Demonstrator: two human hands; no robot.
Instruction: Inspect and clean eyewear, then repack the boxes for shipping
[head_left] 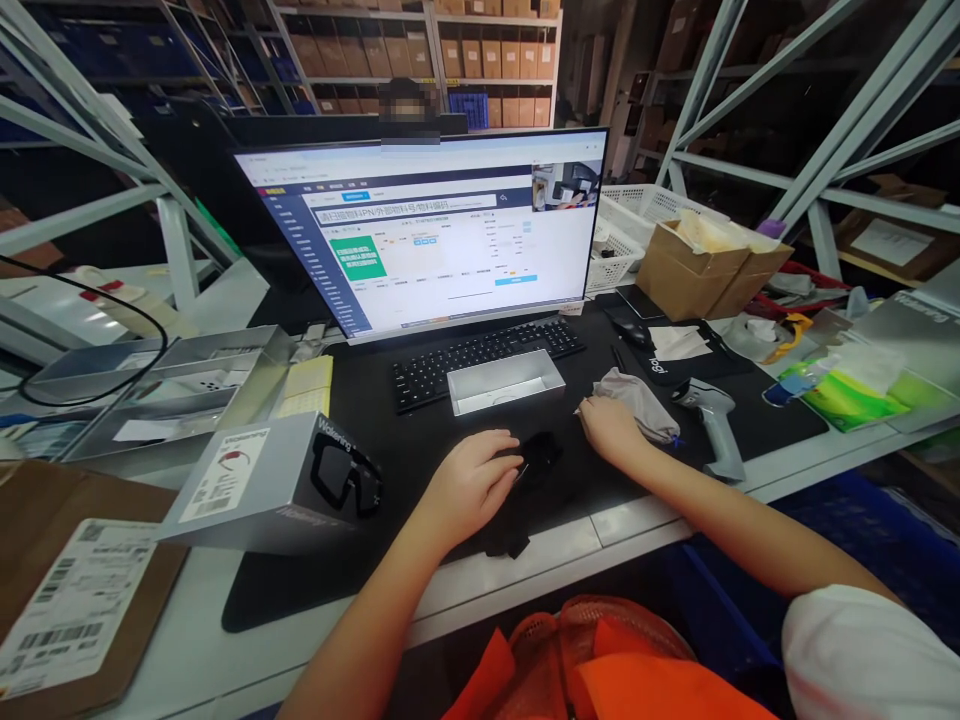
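Note:
My left hand (480, 480) is over the black desk mat, its fingers curled at the edge of dark goggles (541, 452). Their outline blends into the mat, and a black strap (510, 540) trails toward the desk's front edge. With its fingers closed, my right hand (611, 430) pinches the left end of a grey cloth pouch (641, 402). Beyond both hands lies an open silver-grey box tray (506, 382), in front of the keyboard. On the left stands a grey box (262, 485) with goggles pictured on its side.
A monitor (450, 240) and keyboard (487, 360) stand behind. Right of the pouch are a barcode scanner (709, 425), a mouse (634, 332) and a green tissue pack (847, 390). A labelled cardboard box (82, 590) occupies the near left; white baskets (619, 255) stand behind right.

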